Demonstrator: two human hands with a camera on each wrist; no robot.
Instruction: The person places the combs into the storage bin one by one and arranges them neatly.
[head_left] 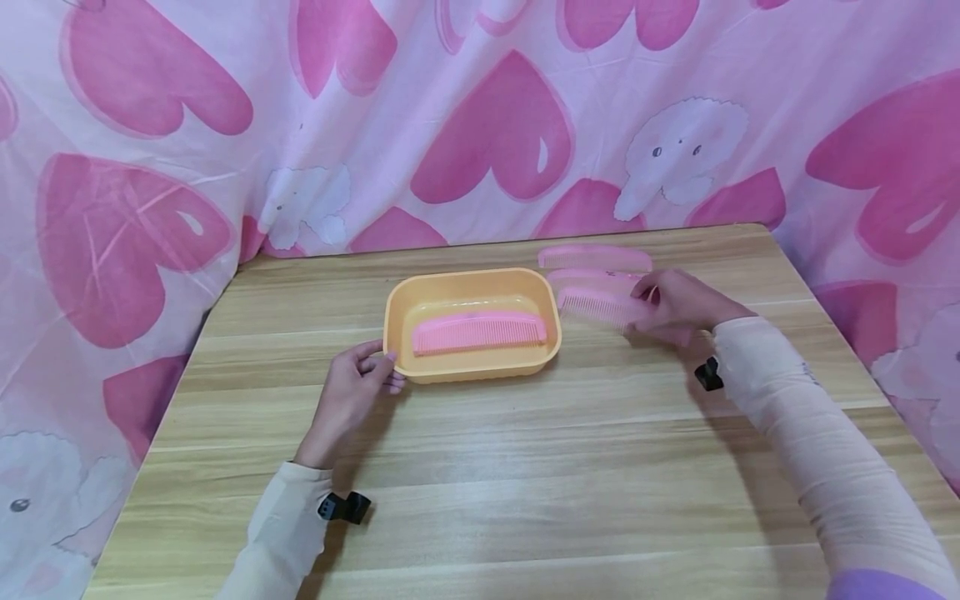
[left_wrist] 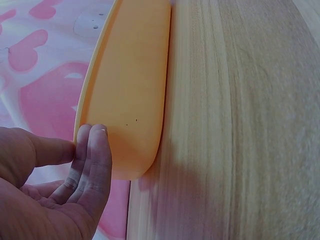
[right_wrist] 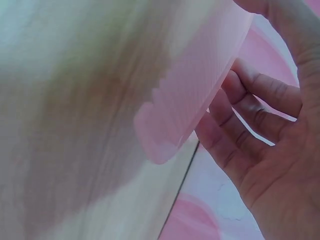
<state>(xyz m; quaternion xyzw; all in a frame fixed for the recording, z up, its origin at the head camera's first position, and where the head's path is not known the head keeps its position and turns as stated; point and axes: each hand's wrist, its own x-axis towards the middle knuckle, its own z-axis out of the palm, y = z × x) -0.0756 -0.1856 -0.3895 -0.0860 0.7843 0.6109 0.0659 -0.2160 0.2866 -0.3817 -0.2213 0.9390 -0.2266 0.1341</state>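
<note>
An orange-yellow plastic basin (head_left: 472,372) stands on the table, and one pink comb (head_left: 480,332) lies inside it. At the basin's near left corner, my left hand (head_left: 351,396) pinches the rim; the left wrist view has the thumb on one side of the wall (left_wrist: 131,65) and the fingers on the other. To the right of the basin, my right hand (head_left: 686,302) holds another pink comb (right_wrist: 175,107) by its spine, blurred and tilted, teeth towards the table. Just behind that comb lie two more pink combs, a nearer comb (head_left: 588,273) and a farther comb (head_left: 596,257).
The wood-grain table (head_left: 480,492) extends in front of the basin. A pink and white curtain (head_left: 487,125) with hearts hangs behind and along both sides of the table. Black camera mounts sit on the left wrist (head_left: 345,507) and the right wrist (head_left: 708,374).
</note>
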